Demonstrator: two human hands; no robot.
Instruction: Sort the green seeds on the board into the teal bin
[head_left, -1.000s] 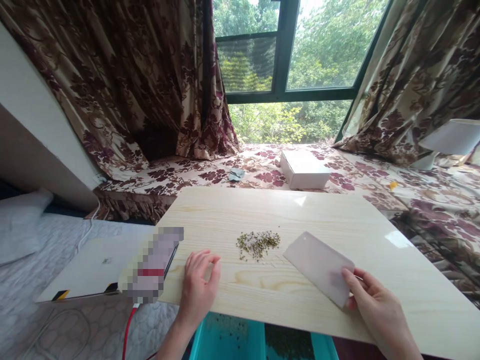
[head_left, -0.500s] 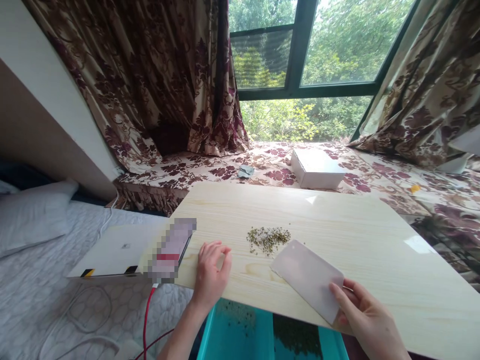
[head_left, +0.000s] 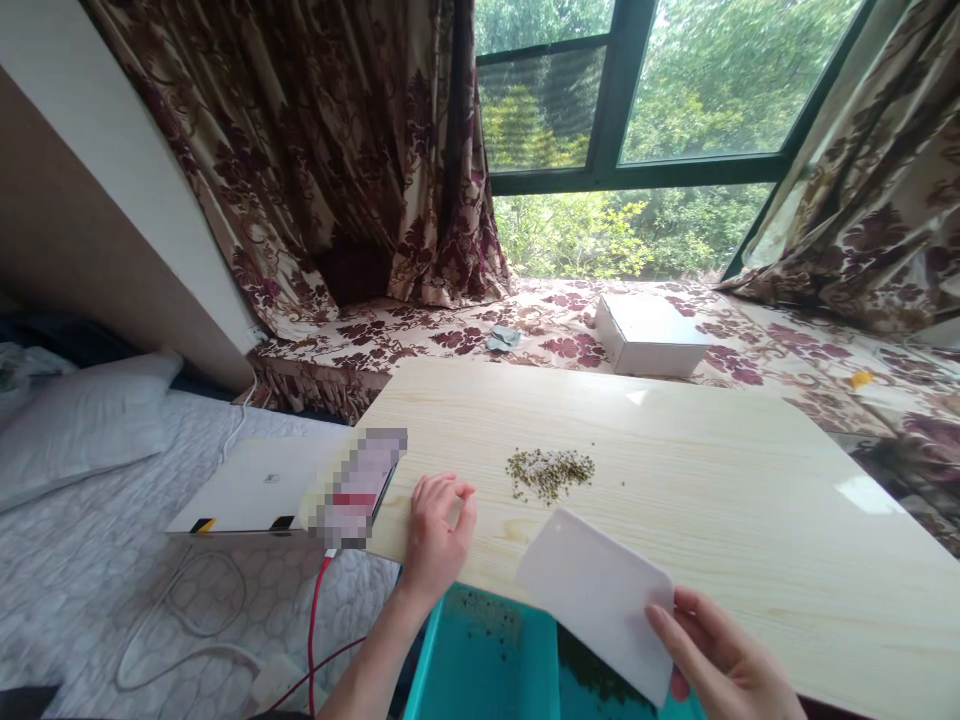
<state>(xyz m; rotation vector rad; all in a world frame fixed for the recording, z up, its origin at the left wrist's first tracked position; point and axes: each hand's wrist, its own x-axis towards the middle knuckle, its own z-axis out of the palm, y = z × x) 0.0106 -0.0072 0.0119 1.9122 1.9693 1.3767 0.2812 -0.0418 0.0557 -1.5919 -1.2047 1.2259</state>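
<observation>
My right hand [head_left: 716,665] pinches a white plastic scraper card [head_left: 596,598] by its lower right corner, and the card juts out over the near edge of the pale wooden board [head_left: 675,470]. My left hand [head_left: 437,538] rests on the board's near left part, fingers curled and close together, with nothing visible in them. A small heap of green and white grains [head_left: 550,470] lies on the board between and beyond both hands. Below the near edge sits a teal bin [head_left: 480,660] with dark green grains inside.
A blurred-out phone [head_left: 358,487] lies at the board's left corner beside a white flat box [head_left: 251,487]. A red cable [head_left: 311,630] trails over the grey quilted bedding. A white box [head_left: 649,335] sits on the floral window seat behind.
My right hand has drawn the scraper card back toward me, from beside the grain heap to over the board's near edge. The view has shifted left. My left hand stays put.
</observation>
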